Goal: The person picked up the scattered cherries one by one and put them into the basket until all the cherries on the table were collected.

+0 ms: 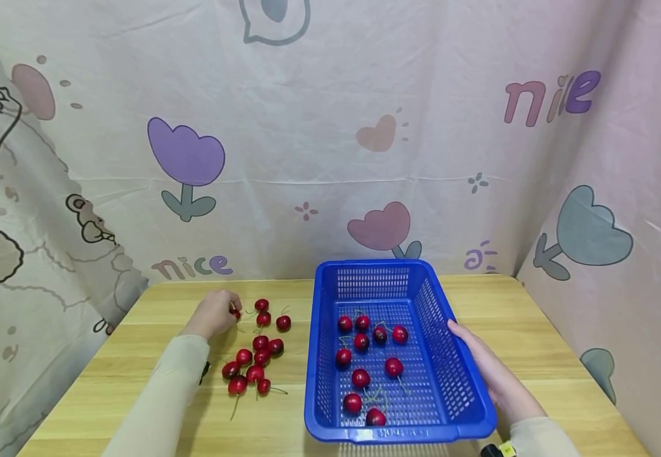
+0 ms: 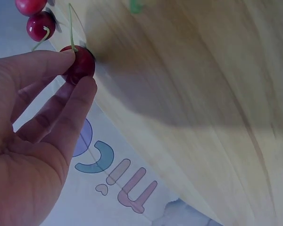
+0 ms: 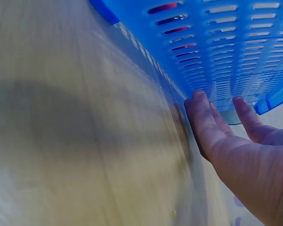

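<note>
Thumb and fingers of my left hand (image 1: pixel 215 314) pinch a dark red cherry (image 2: pixel 82 66) at the far left of the table, its thin green stem pointing up in the left wrist view. Right of that hand, several loose cherries (image 1: pixel 261 343) lie scattered on the wood. A blue plastic basket (image 1: pixel 401 434) with slotted walls stands beside them and has several stemmed cherries (image 1: pixel 361 379) on its floor. Along the basket's right outer wall rests my right hand (image 1: pixel 493 374); its fairly straight fingers (image 3: pixel 205 115) touch the slotted side.
The light wooden table (image 1: pixel 536 355) reaches back to a printed cloth (image 1: pixel 285 158) hung behind it and along both sides. The basket takes up the middle of the table, its front end near the lower edge of the head view.
</note>
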The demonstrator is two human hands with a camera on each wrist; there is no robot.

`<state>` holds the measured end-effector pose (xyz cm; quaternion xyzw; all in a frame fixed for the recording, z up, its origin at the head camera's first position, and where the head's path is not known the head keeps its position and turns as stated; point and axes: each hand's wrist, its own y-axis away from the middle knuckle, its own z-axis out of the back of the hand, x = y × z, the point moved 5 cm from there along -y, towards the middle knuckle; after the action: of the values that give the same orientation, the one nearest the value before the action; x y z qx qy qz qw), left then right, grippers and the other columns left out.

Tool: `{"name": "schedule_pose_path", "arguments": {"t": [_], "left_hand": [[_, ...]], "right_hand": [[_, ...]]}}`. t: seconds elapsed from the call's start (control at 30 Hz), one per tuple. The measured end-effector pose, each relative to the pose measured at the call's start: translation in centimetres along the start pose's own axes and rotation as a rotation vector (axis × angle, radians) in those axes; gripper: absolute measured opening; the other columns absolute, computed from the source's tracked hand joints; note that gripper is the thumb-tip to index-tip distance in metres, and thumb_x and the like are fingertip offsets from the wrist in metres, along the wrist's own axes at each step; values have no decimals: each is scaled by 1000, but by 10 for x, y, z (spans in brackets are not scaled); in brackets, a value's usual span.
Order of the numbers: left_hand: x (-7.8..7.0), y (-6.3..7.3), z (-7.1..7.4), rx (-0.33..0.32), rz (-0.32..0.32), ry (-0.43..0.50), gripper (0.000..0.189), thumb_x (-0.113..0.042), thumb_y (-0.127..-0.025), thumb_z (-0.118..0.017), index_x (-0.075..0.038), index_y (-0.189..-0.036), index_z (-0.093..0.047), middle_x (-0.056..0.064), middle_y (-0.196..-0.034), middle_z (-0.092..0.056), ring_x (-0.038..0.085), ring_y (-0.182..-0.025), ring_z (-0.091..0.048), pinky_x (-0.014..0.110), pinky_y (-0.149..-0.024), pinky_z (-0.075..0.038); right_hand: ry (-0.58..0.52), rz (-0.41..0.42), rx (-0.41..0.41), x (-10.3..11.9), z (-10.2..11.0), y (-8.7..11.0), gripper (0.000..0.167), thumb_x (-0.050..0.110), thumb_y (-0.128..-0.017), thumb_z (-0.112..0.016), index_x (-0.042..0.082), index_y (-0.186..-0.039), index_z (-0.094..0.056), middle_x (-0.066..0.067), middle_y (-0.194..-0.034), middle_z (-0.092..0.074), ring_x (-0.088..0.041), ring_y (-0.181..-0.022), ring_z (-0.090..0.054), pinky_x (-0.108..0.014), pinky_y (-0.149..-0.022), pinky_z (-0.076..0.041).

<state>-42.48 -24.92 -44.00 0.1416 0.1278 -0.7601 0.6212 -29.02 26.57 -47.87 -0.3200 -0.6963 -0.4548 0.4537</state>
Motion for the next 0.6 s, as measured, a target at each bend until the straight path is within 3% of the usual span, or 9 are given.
{"name": "schedule_pose_path", "arguments": {"t": [0.6], "left_hand": [[6,17,3,-9,21,52,18,9,-83,-75,0,-99,-77,17,-95,-75,29,-87,-68,49,-85,-61]], "right_hand": [[-3,18,-31,2,0,0,92,71,-109,-28,13,-172,6,-25,-148,-54,-31,-117,-71,-58,-100,-61]]}}
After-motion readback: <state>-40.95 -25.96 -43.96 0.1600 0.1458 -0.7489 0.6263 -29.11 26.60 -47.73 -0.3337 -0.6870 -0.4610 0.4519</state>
